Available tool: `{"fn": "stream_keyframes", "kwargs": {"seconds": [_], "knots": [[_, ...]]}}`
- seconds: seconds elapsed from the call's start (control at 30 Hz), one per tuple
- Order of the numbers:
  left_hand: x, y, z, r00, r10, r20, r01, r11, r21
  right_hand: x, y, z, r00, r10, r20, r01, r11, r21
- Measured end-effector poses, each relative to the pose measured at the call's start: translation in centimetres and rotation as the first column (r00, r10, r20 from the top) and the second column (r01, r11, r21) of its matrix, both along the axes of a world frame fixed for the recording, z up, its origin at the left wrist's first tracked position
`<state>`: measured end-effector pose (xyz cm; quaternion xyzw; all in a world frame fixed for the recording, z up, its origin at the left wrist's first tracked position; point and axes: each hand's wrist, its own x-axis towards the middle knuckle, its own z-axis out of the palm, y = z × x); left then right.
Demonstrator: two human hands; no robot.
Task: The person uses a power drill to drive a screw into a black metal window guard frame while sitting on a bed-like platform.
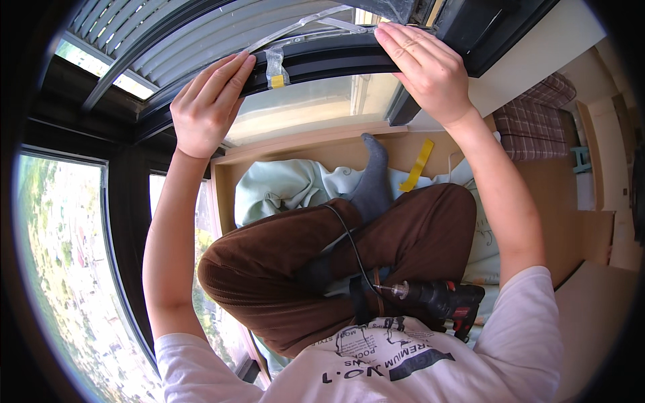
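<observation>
Both my arms are raised to a black window frame [329,62] that crosses the top of the view. My left hand [207,106] holds its rail toward the left, fingers together over the upper edge. Near the rail's right end, my right hand [430,72] grips it the same way; both thumbs are mostly hidden. Between the hands, a clear strip with a yellow end [276,68] is wrapped around the rail. A jointed metal window stay [295,28] runs along the frame just above, close to the fingertips of both hands.
A power drill [443,299] with a bit lies by my lap, near a black cable [349,235]. Pale green cloth [279,188] and a yellow strip [418,164] lie around my crossed legs. Window glass [64,269] stands at left, a checked cushioned seat [537,124] at right.
</observation>
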<state>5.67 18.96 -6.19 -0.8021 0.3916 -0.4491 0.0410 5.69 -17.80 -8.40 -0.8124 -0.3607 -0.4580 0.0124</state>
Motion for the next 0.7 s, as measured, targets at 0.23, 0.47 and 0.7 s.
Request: {"fn": "stream_keyframes", "kwargs": {"seconds": [0.23, 0.47, 0.7], "knots": [[0.3, 1.9, -0.1, 0.999, 0.014, 0.036, -0.015, 0.999, 0.038, 0.0, 0.1, -0.1, 1.000, -0.011, 0.006, 0.011, 1.000, 0.008], [0.3, 1.7, -0.1, 0.999, 0.011, 0.038, -0.012, 0.999, 0.036, 0.2, 0.8, 0.2, 0.999, -0.025, 0.047, 0.023, 0.999, 0.042], [0.3, 1.8, -0.1, 1.000, 0.011, 0.022, -0.012, 1.000, 0.023, 0.3, 1.3, 0.8, 0.989, -0.120, 0.091, 0.125, 0.991, -0.056]]}}
